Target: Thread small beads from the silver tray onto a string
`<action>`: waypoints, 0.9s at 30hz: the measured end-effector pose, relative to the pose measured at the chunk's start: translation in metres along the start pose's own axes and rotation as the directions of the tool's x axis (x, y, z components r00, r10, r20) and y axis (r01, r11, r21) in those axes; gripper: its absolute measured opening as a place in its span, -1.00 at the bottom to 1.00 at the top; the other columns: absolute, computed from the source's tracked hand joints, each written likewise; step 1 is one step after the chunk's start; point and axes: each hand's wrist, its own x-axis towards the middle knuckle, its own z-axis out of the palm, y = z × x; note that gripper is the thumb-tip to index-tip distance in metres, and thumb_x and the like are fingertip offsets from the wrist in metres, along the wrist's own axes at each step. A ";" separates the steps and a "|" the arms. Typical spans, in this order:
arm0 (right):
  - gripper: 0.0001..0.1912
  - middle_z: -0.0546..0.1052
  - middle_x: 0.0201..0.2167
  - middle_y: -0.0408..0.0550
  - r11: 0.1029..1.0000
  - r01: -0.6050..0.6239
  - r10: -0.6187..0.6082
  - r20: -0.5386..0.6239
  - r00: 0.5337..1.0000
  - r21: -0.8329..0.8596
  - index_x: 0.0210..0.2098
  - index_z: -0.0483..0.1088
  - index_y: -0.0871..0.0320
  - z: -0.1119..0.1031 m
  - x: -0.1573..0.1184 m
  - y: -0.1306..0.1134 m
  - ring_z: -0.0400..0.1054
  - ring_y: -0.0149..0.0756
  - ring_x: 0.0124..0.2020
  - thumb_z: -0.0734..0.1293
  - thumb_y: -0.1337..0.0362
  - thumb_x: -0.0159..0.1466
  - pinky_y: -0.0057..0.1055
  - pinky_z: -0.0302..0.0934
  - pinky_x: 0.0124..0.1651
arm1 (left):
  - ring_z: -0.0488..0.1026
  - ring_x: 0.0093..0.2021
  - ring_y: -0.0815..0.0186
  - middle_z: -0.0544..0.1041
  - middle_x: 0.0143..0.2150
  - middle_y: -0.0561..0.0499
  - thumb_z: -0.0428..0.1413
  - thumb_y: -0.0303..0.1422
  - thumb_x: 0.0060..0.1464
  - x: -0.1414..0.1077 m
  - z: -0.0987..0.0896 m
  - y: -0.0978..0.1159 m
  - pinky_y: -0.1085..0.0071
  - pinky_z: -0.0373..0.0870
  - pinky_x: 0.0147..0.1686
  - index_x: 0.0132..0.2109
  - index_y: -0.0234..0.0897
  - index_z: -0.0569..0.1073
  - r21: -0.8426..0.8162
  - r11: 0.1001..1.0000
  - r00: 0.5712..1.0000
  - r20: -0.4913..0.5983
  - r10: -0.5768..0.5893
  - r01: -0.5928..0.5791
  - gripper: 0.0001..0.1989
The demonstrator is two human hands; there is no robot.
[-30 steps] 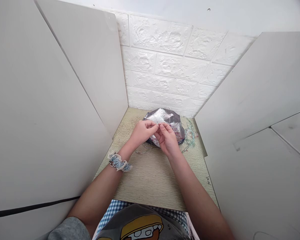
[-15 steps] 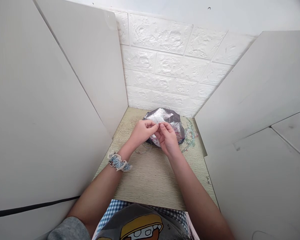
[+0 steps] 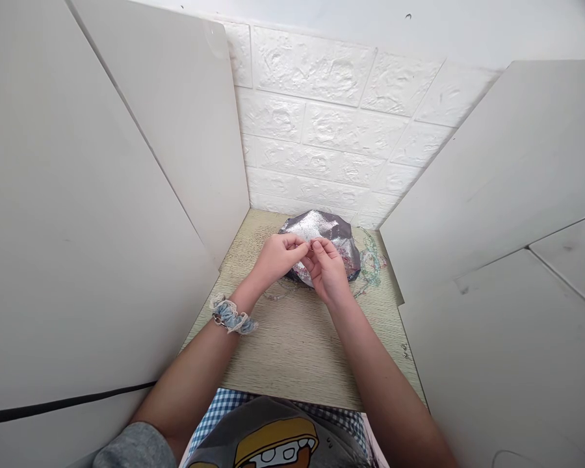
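My left hand (image 3: 281, 255) and my right hand (image 3: 327, 268) meet fingertip to fingertip, each closed in a pinch. Whatever lies between the fingers is too small to make out. Just beneath them is a silver-lined bag (image 3: 312, 224), spread open, with small pinkish beads (image 3: 347, 255) showing inside it. A strand of pale green beads (image 3: 370, 260) lies on the tabletop at the bag's right. Part of another beaded strand (image 3: 279, 296) shows under my left hand.
The wooden tabletop (image 3: 292, 351) is hemmed in by a white panel (image 3: 175, 130) on the left and another white panel (image 3: 492, 195) on the right. A white brick-patterned wall (image 3: 322, 136) stands behind. Small shiny bits (image 3: 404, 351) lie near the right edge.
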 end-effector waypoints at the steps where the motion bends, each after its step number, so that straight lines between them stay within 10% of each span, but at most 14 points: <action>1: -0.91 0.40 -0.52 -0.24 1.000 -0.001 0.001 0.000 1.000 -0.001 -0.48 0.31 0.15 0.000 0.000 0.000 0.33 -0.52 -0.43 0.33 0.34 0.00 -0.54 0.30 -0.31 | 0.30 -0.48 0.43 0.43 -0.50 0.03 -0.04 -0.26 -0.07 0.000 0.000 0.000 0.50 0.19 -0.49 -0.48 -0.33 0.40 -0.001 1.000 1.000 0.002 0.001 -0.001 -0.76; 27: -0.91 0.41 -0.53 -0.23 0.999 -0.030 0.030 -0.005 1.000 -0.010 -0.49 0.31 0.18 -0.002 0.002 0.000 0.32 -0.55 -0.44 0.34 0.36 -0.01 -0.58 0.29 -0.29 | 0.23 -0.52 0.47 0.38 -0.55 0.06 -0.03 -0.27 -0.09 0.001 -0.001 0.001 0.54 0.11 -0.54 -0.50 -0.36 0.41 0.005 1.000 1.000 -0.003 -0.020 0.020 -0.76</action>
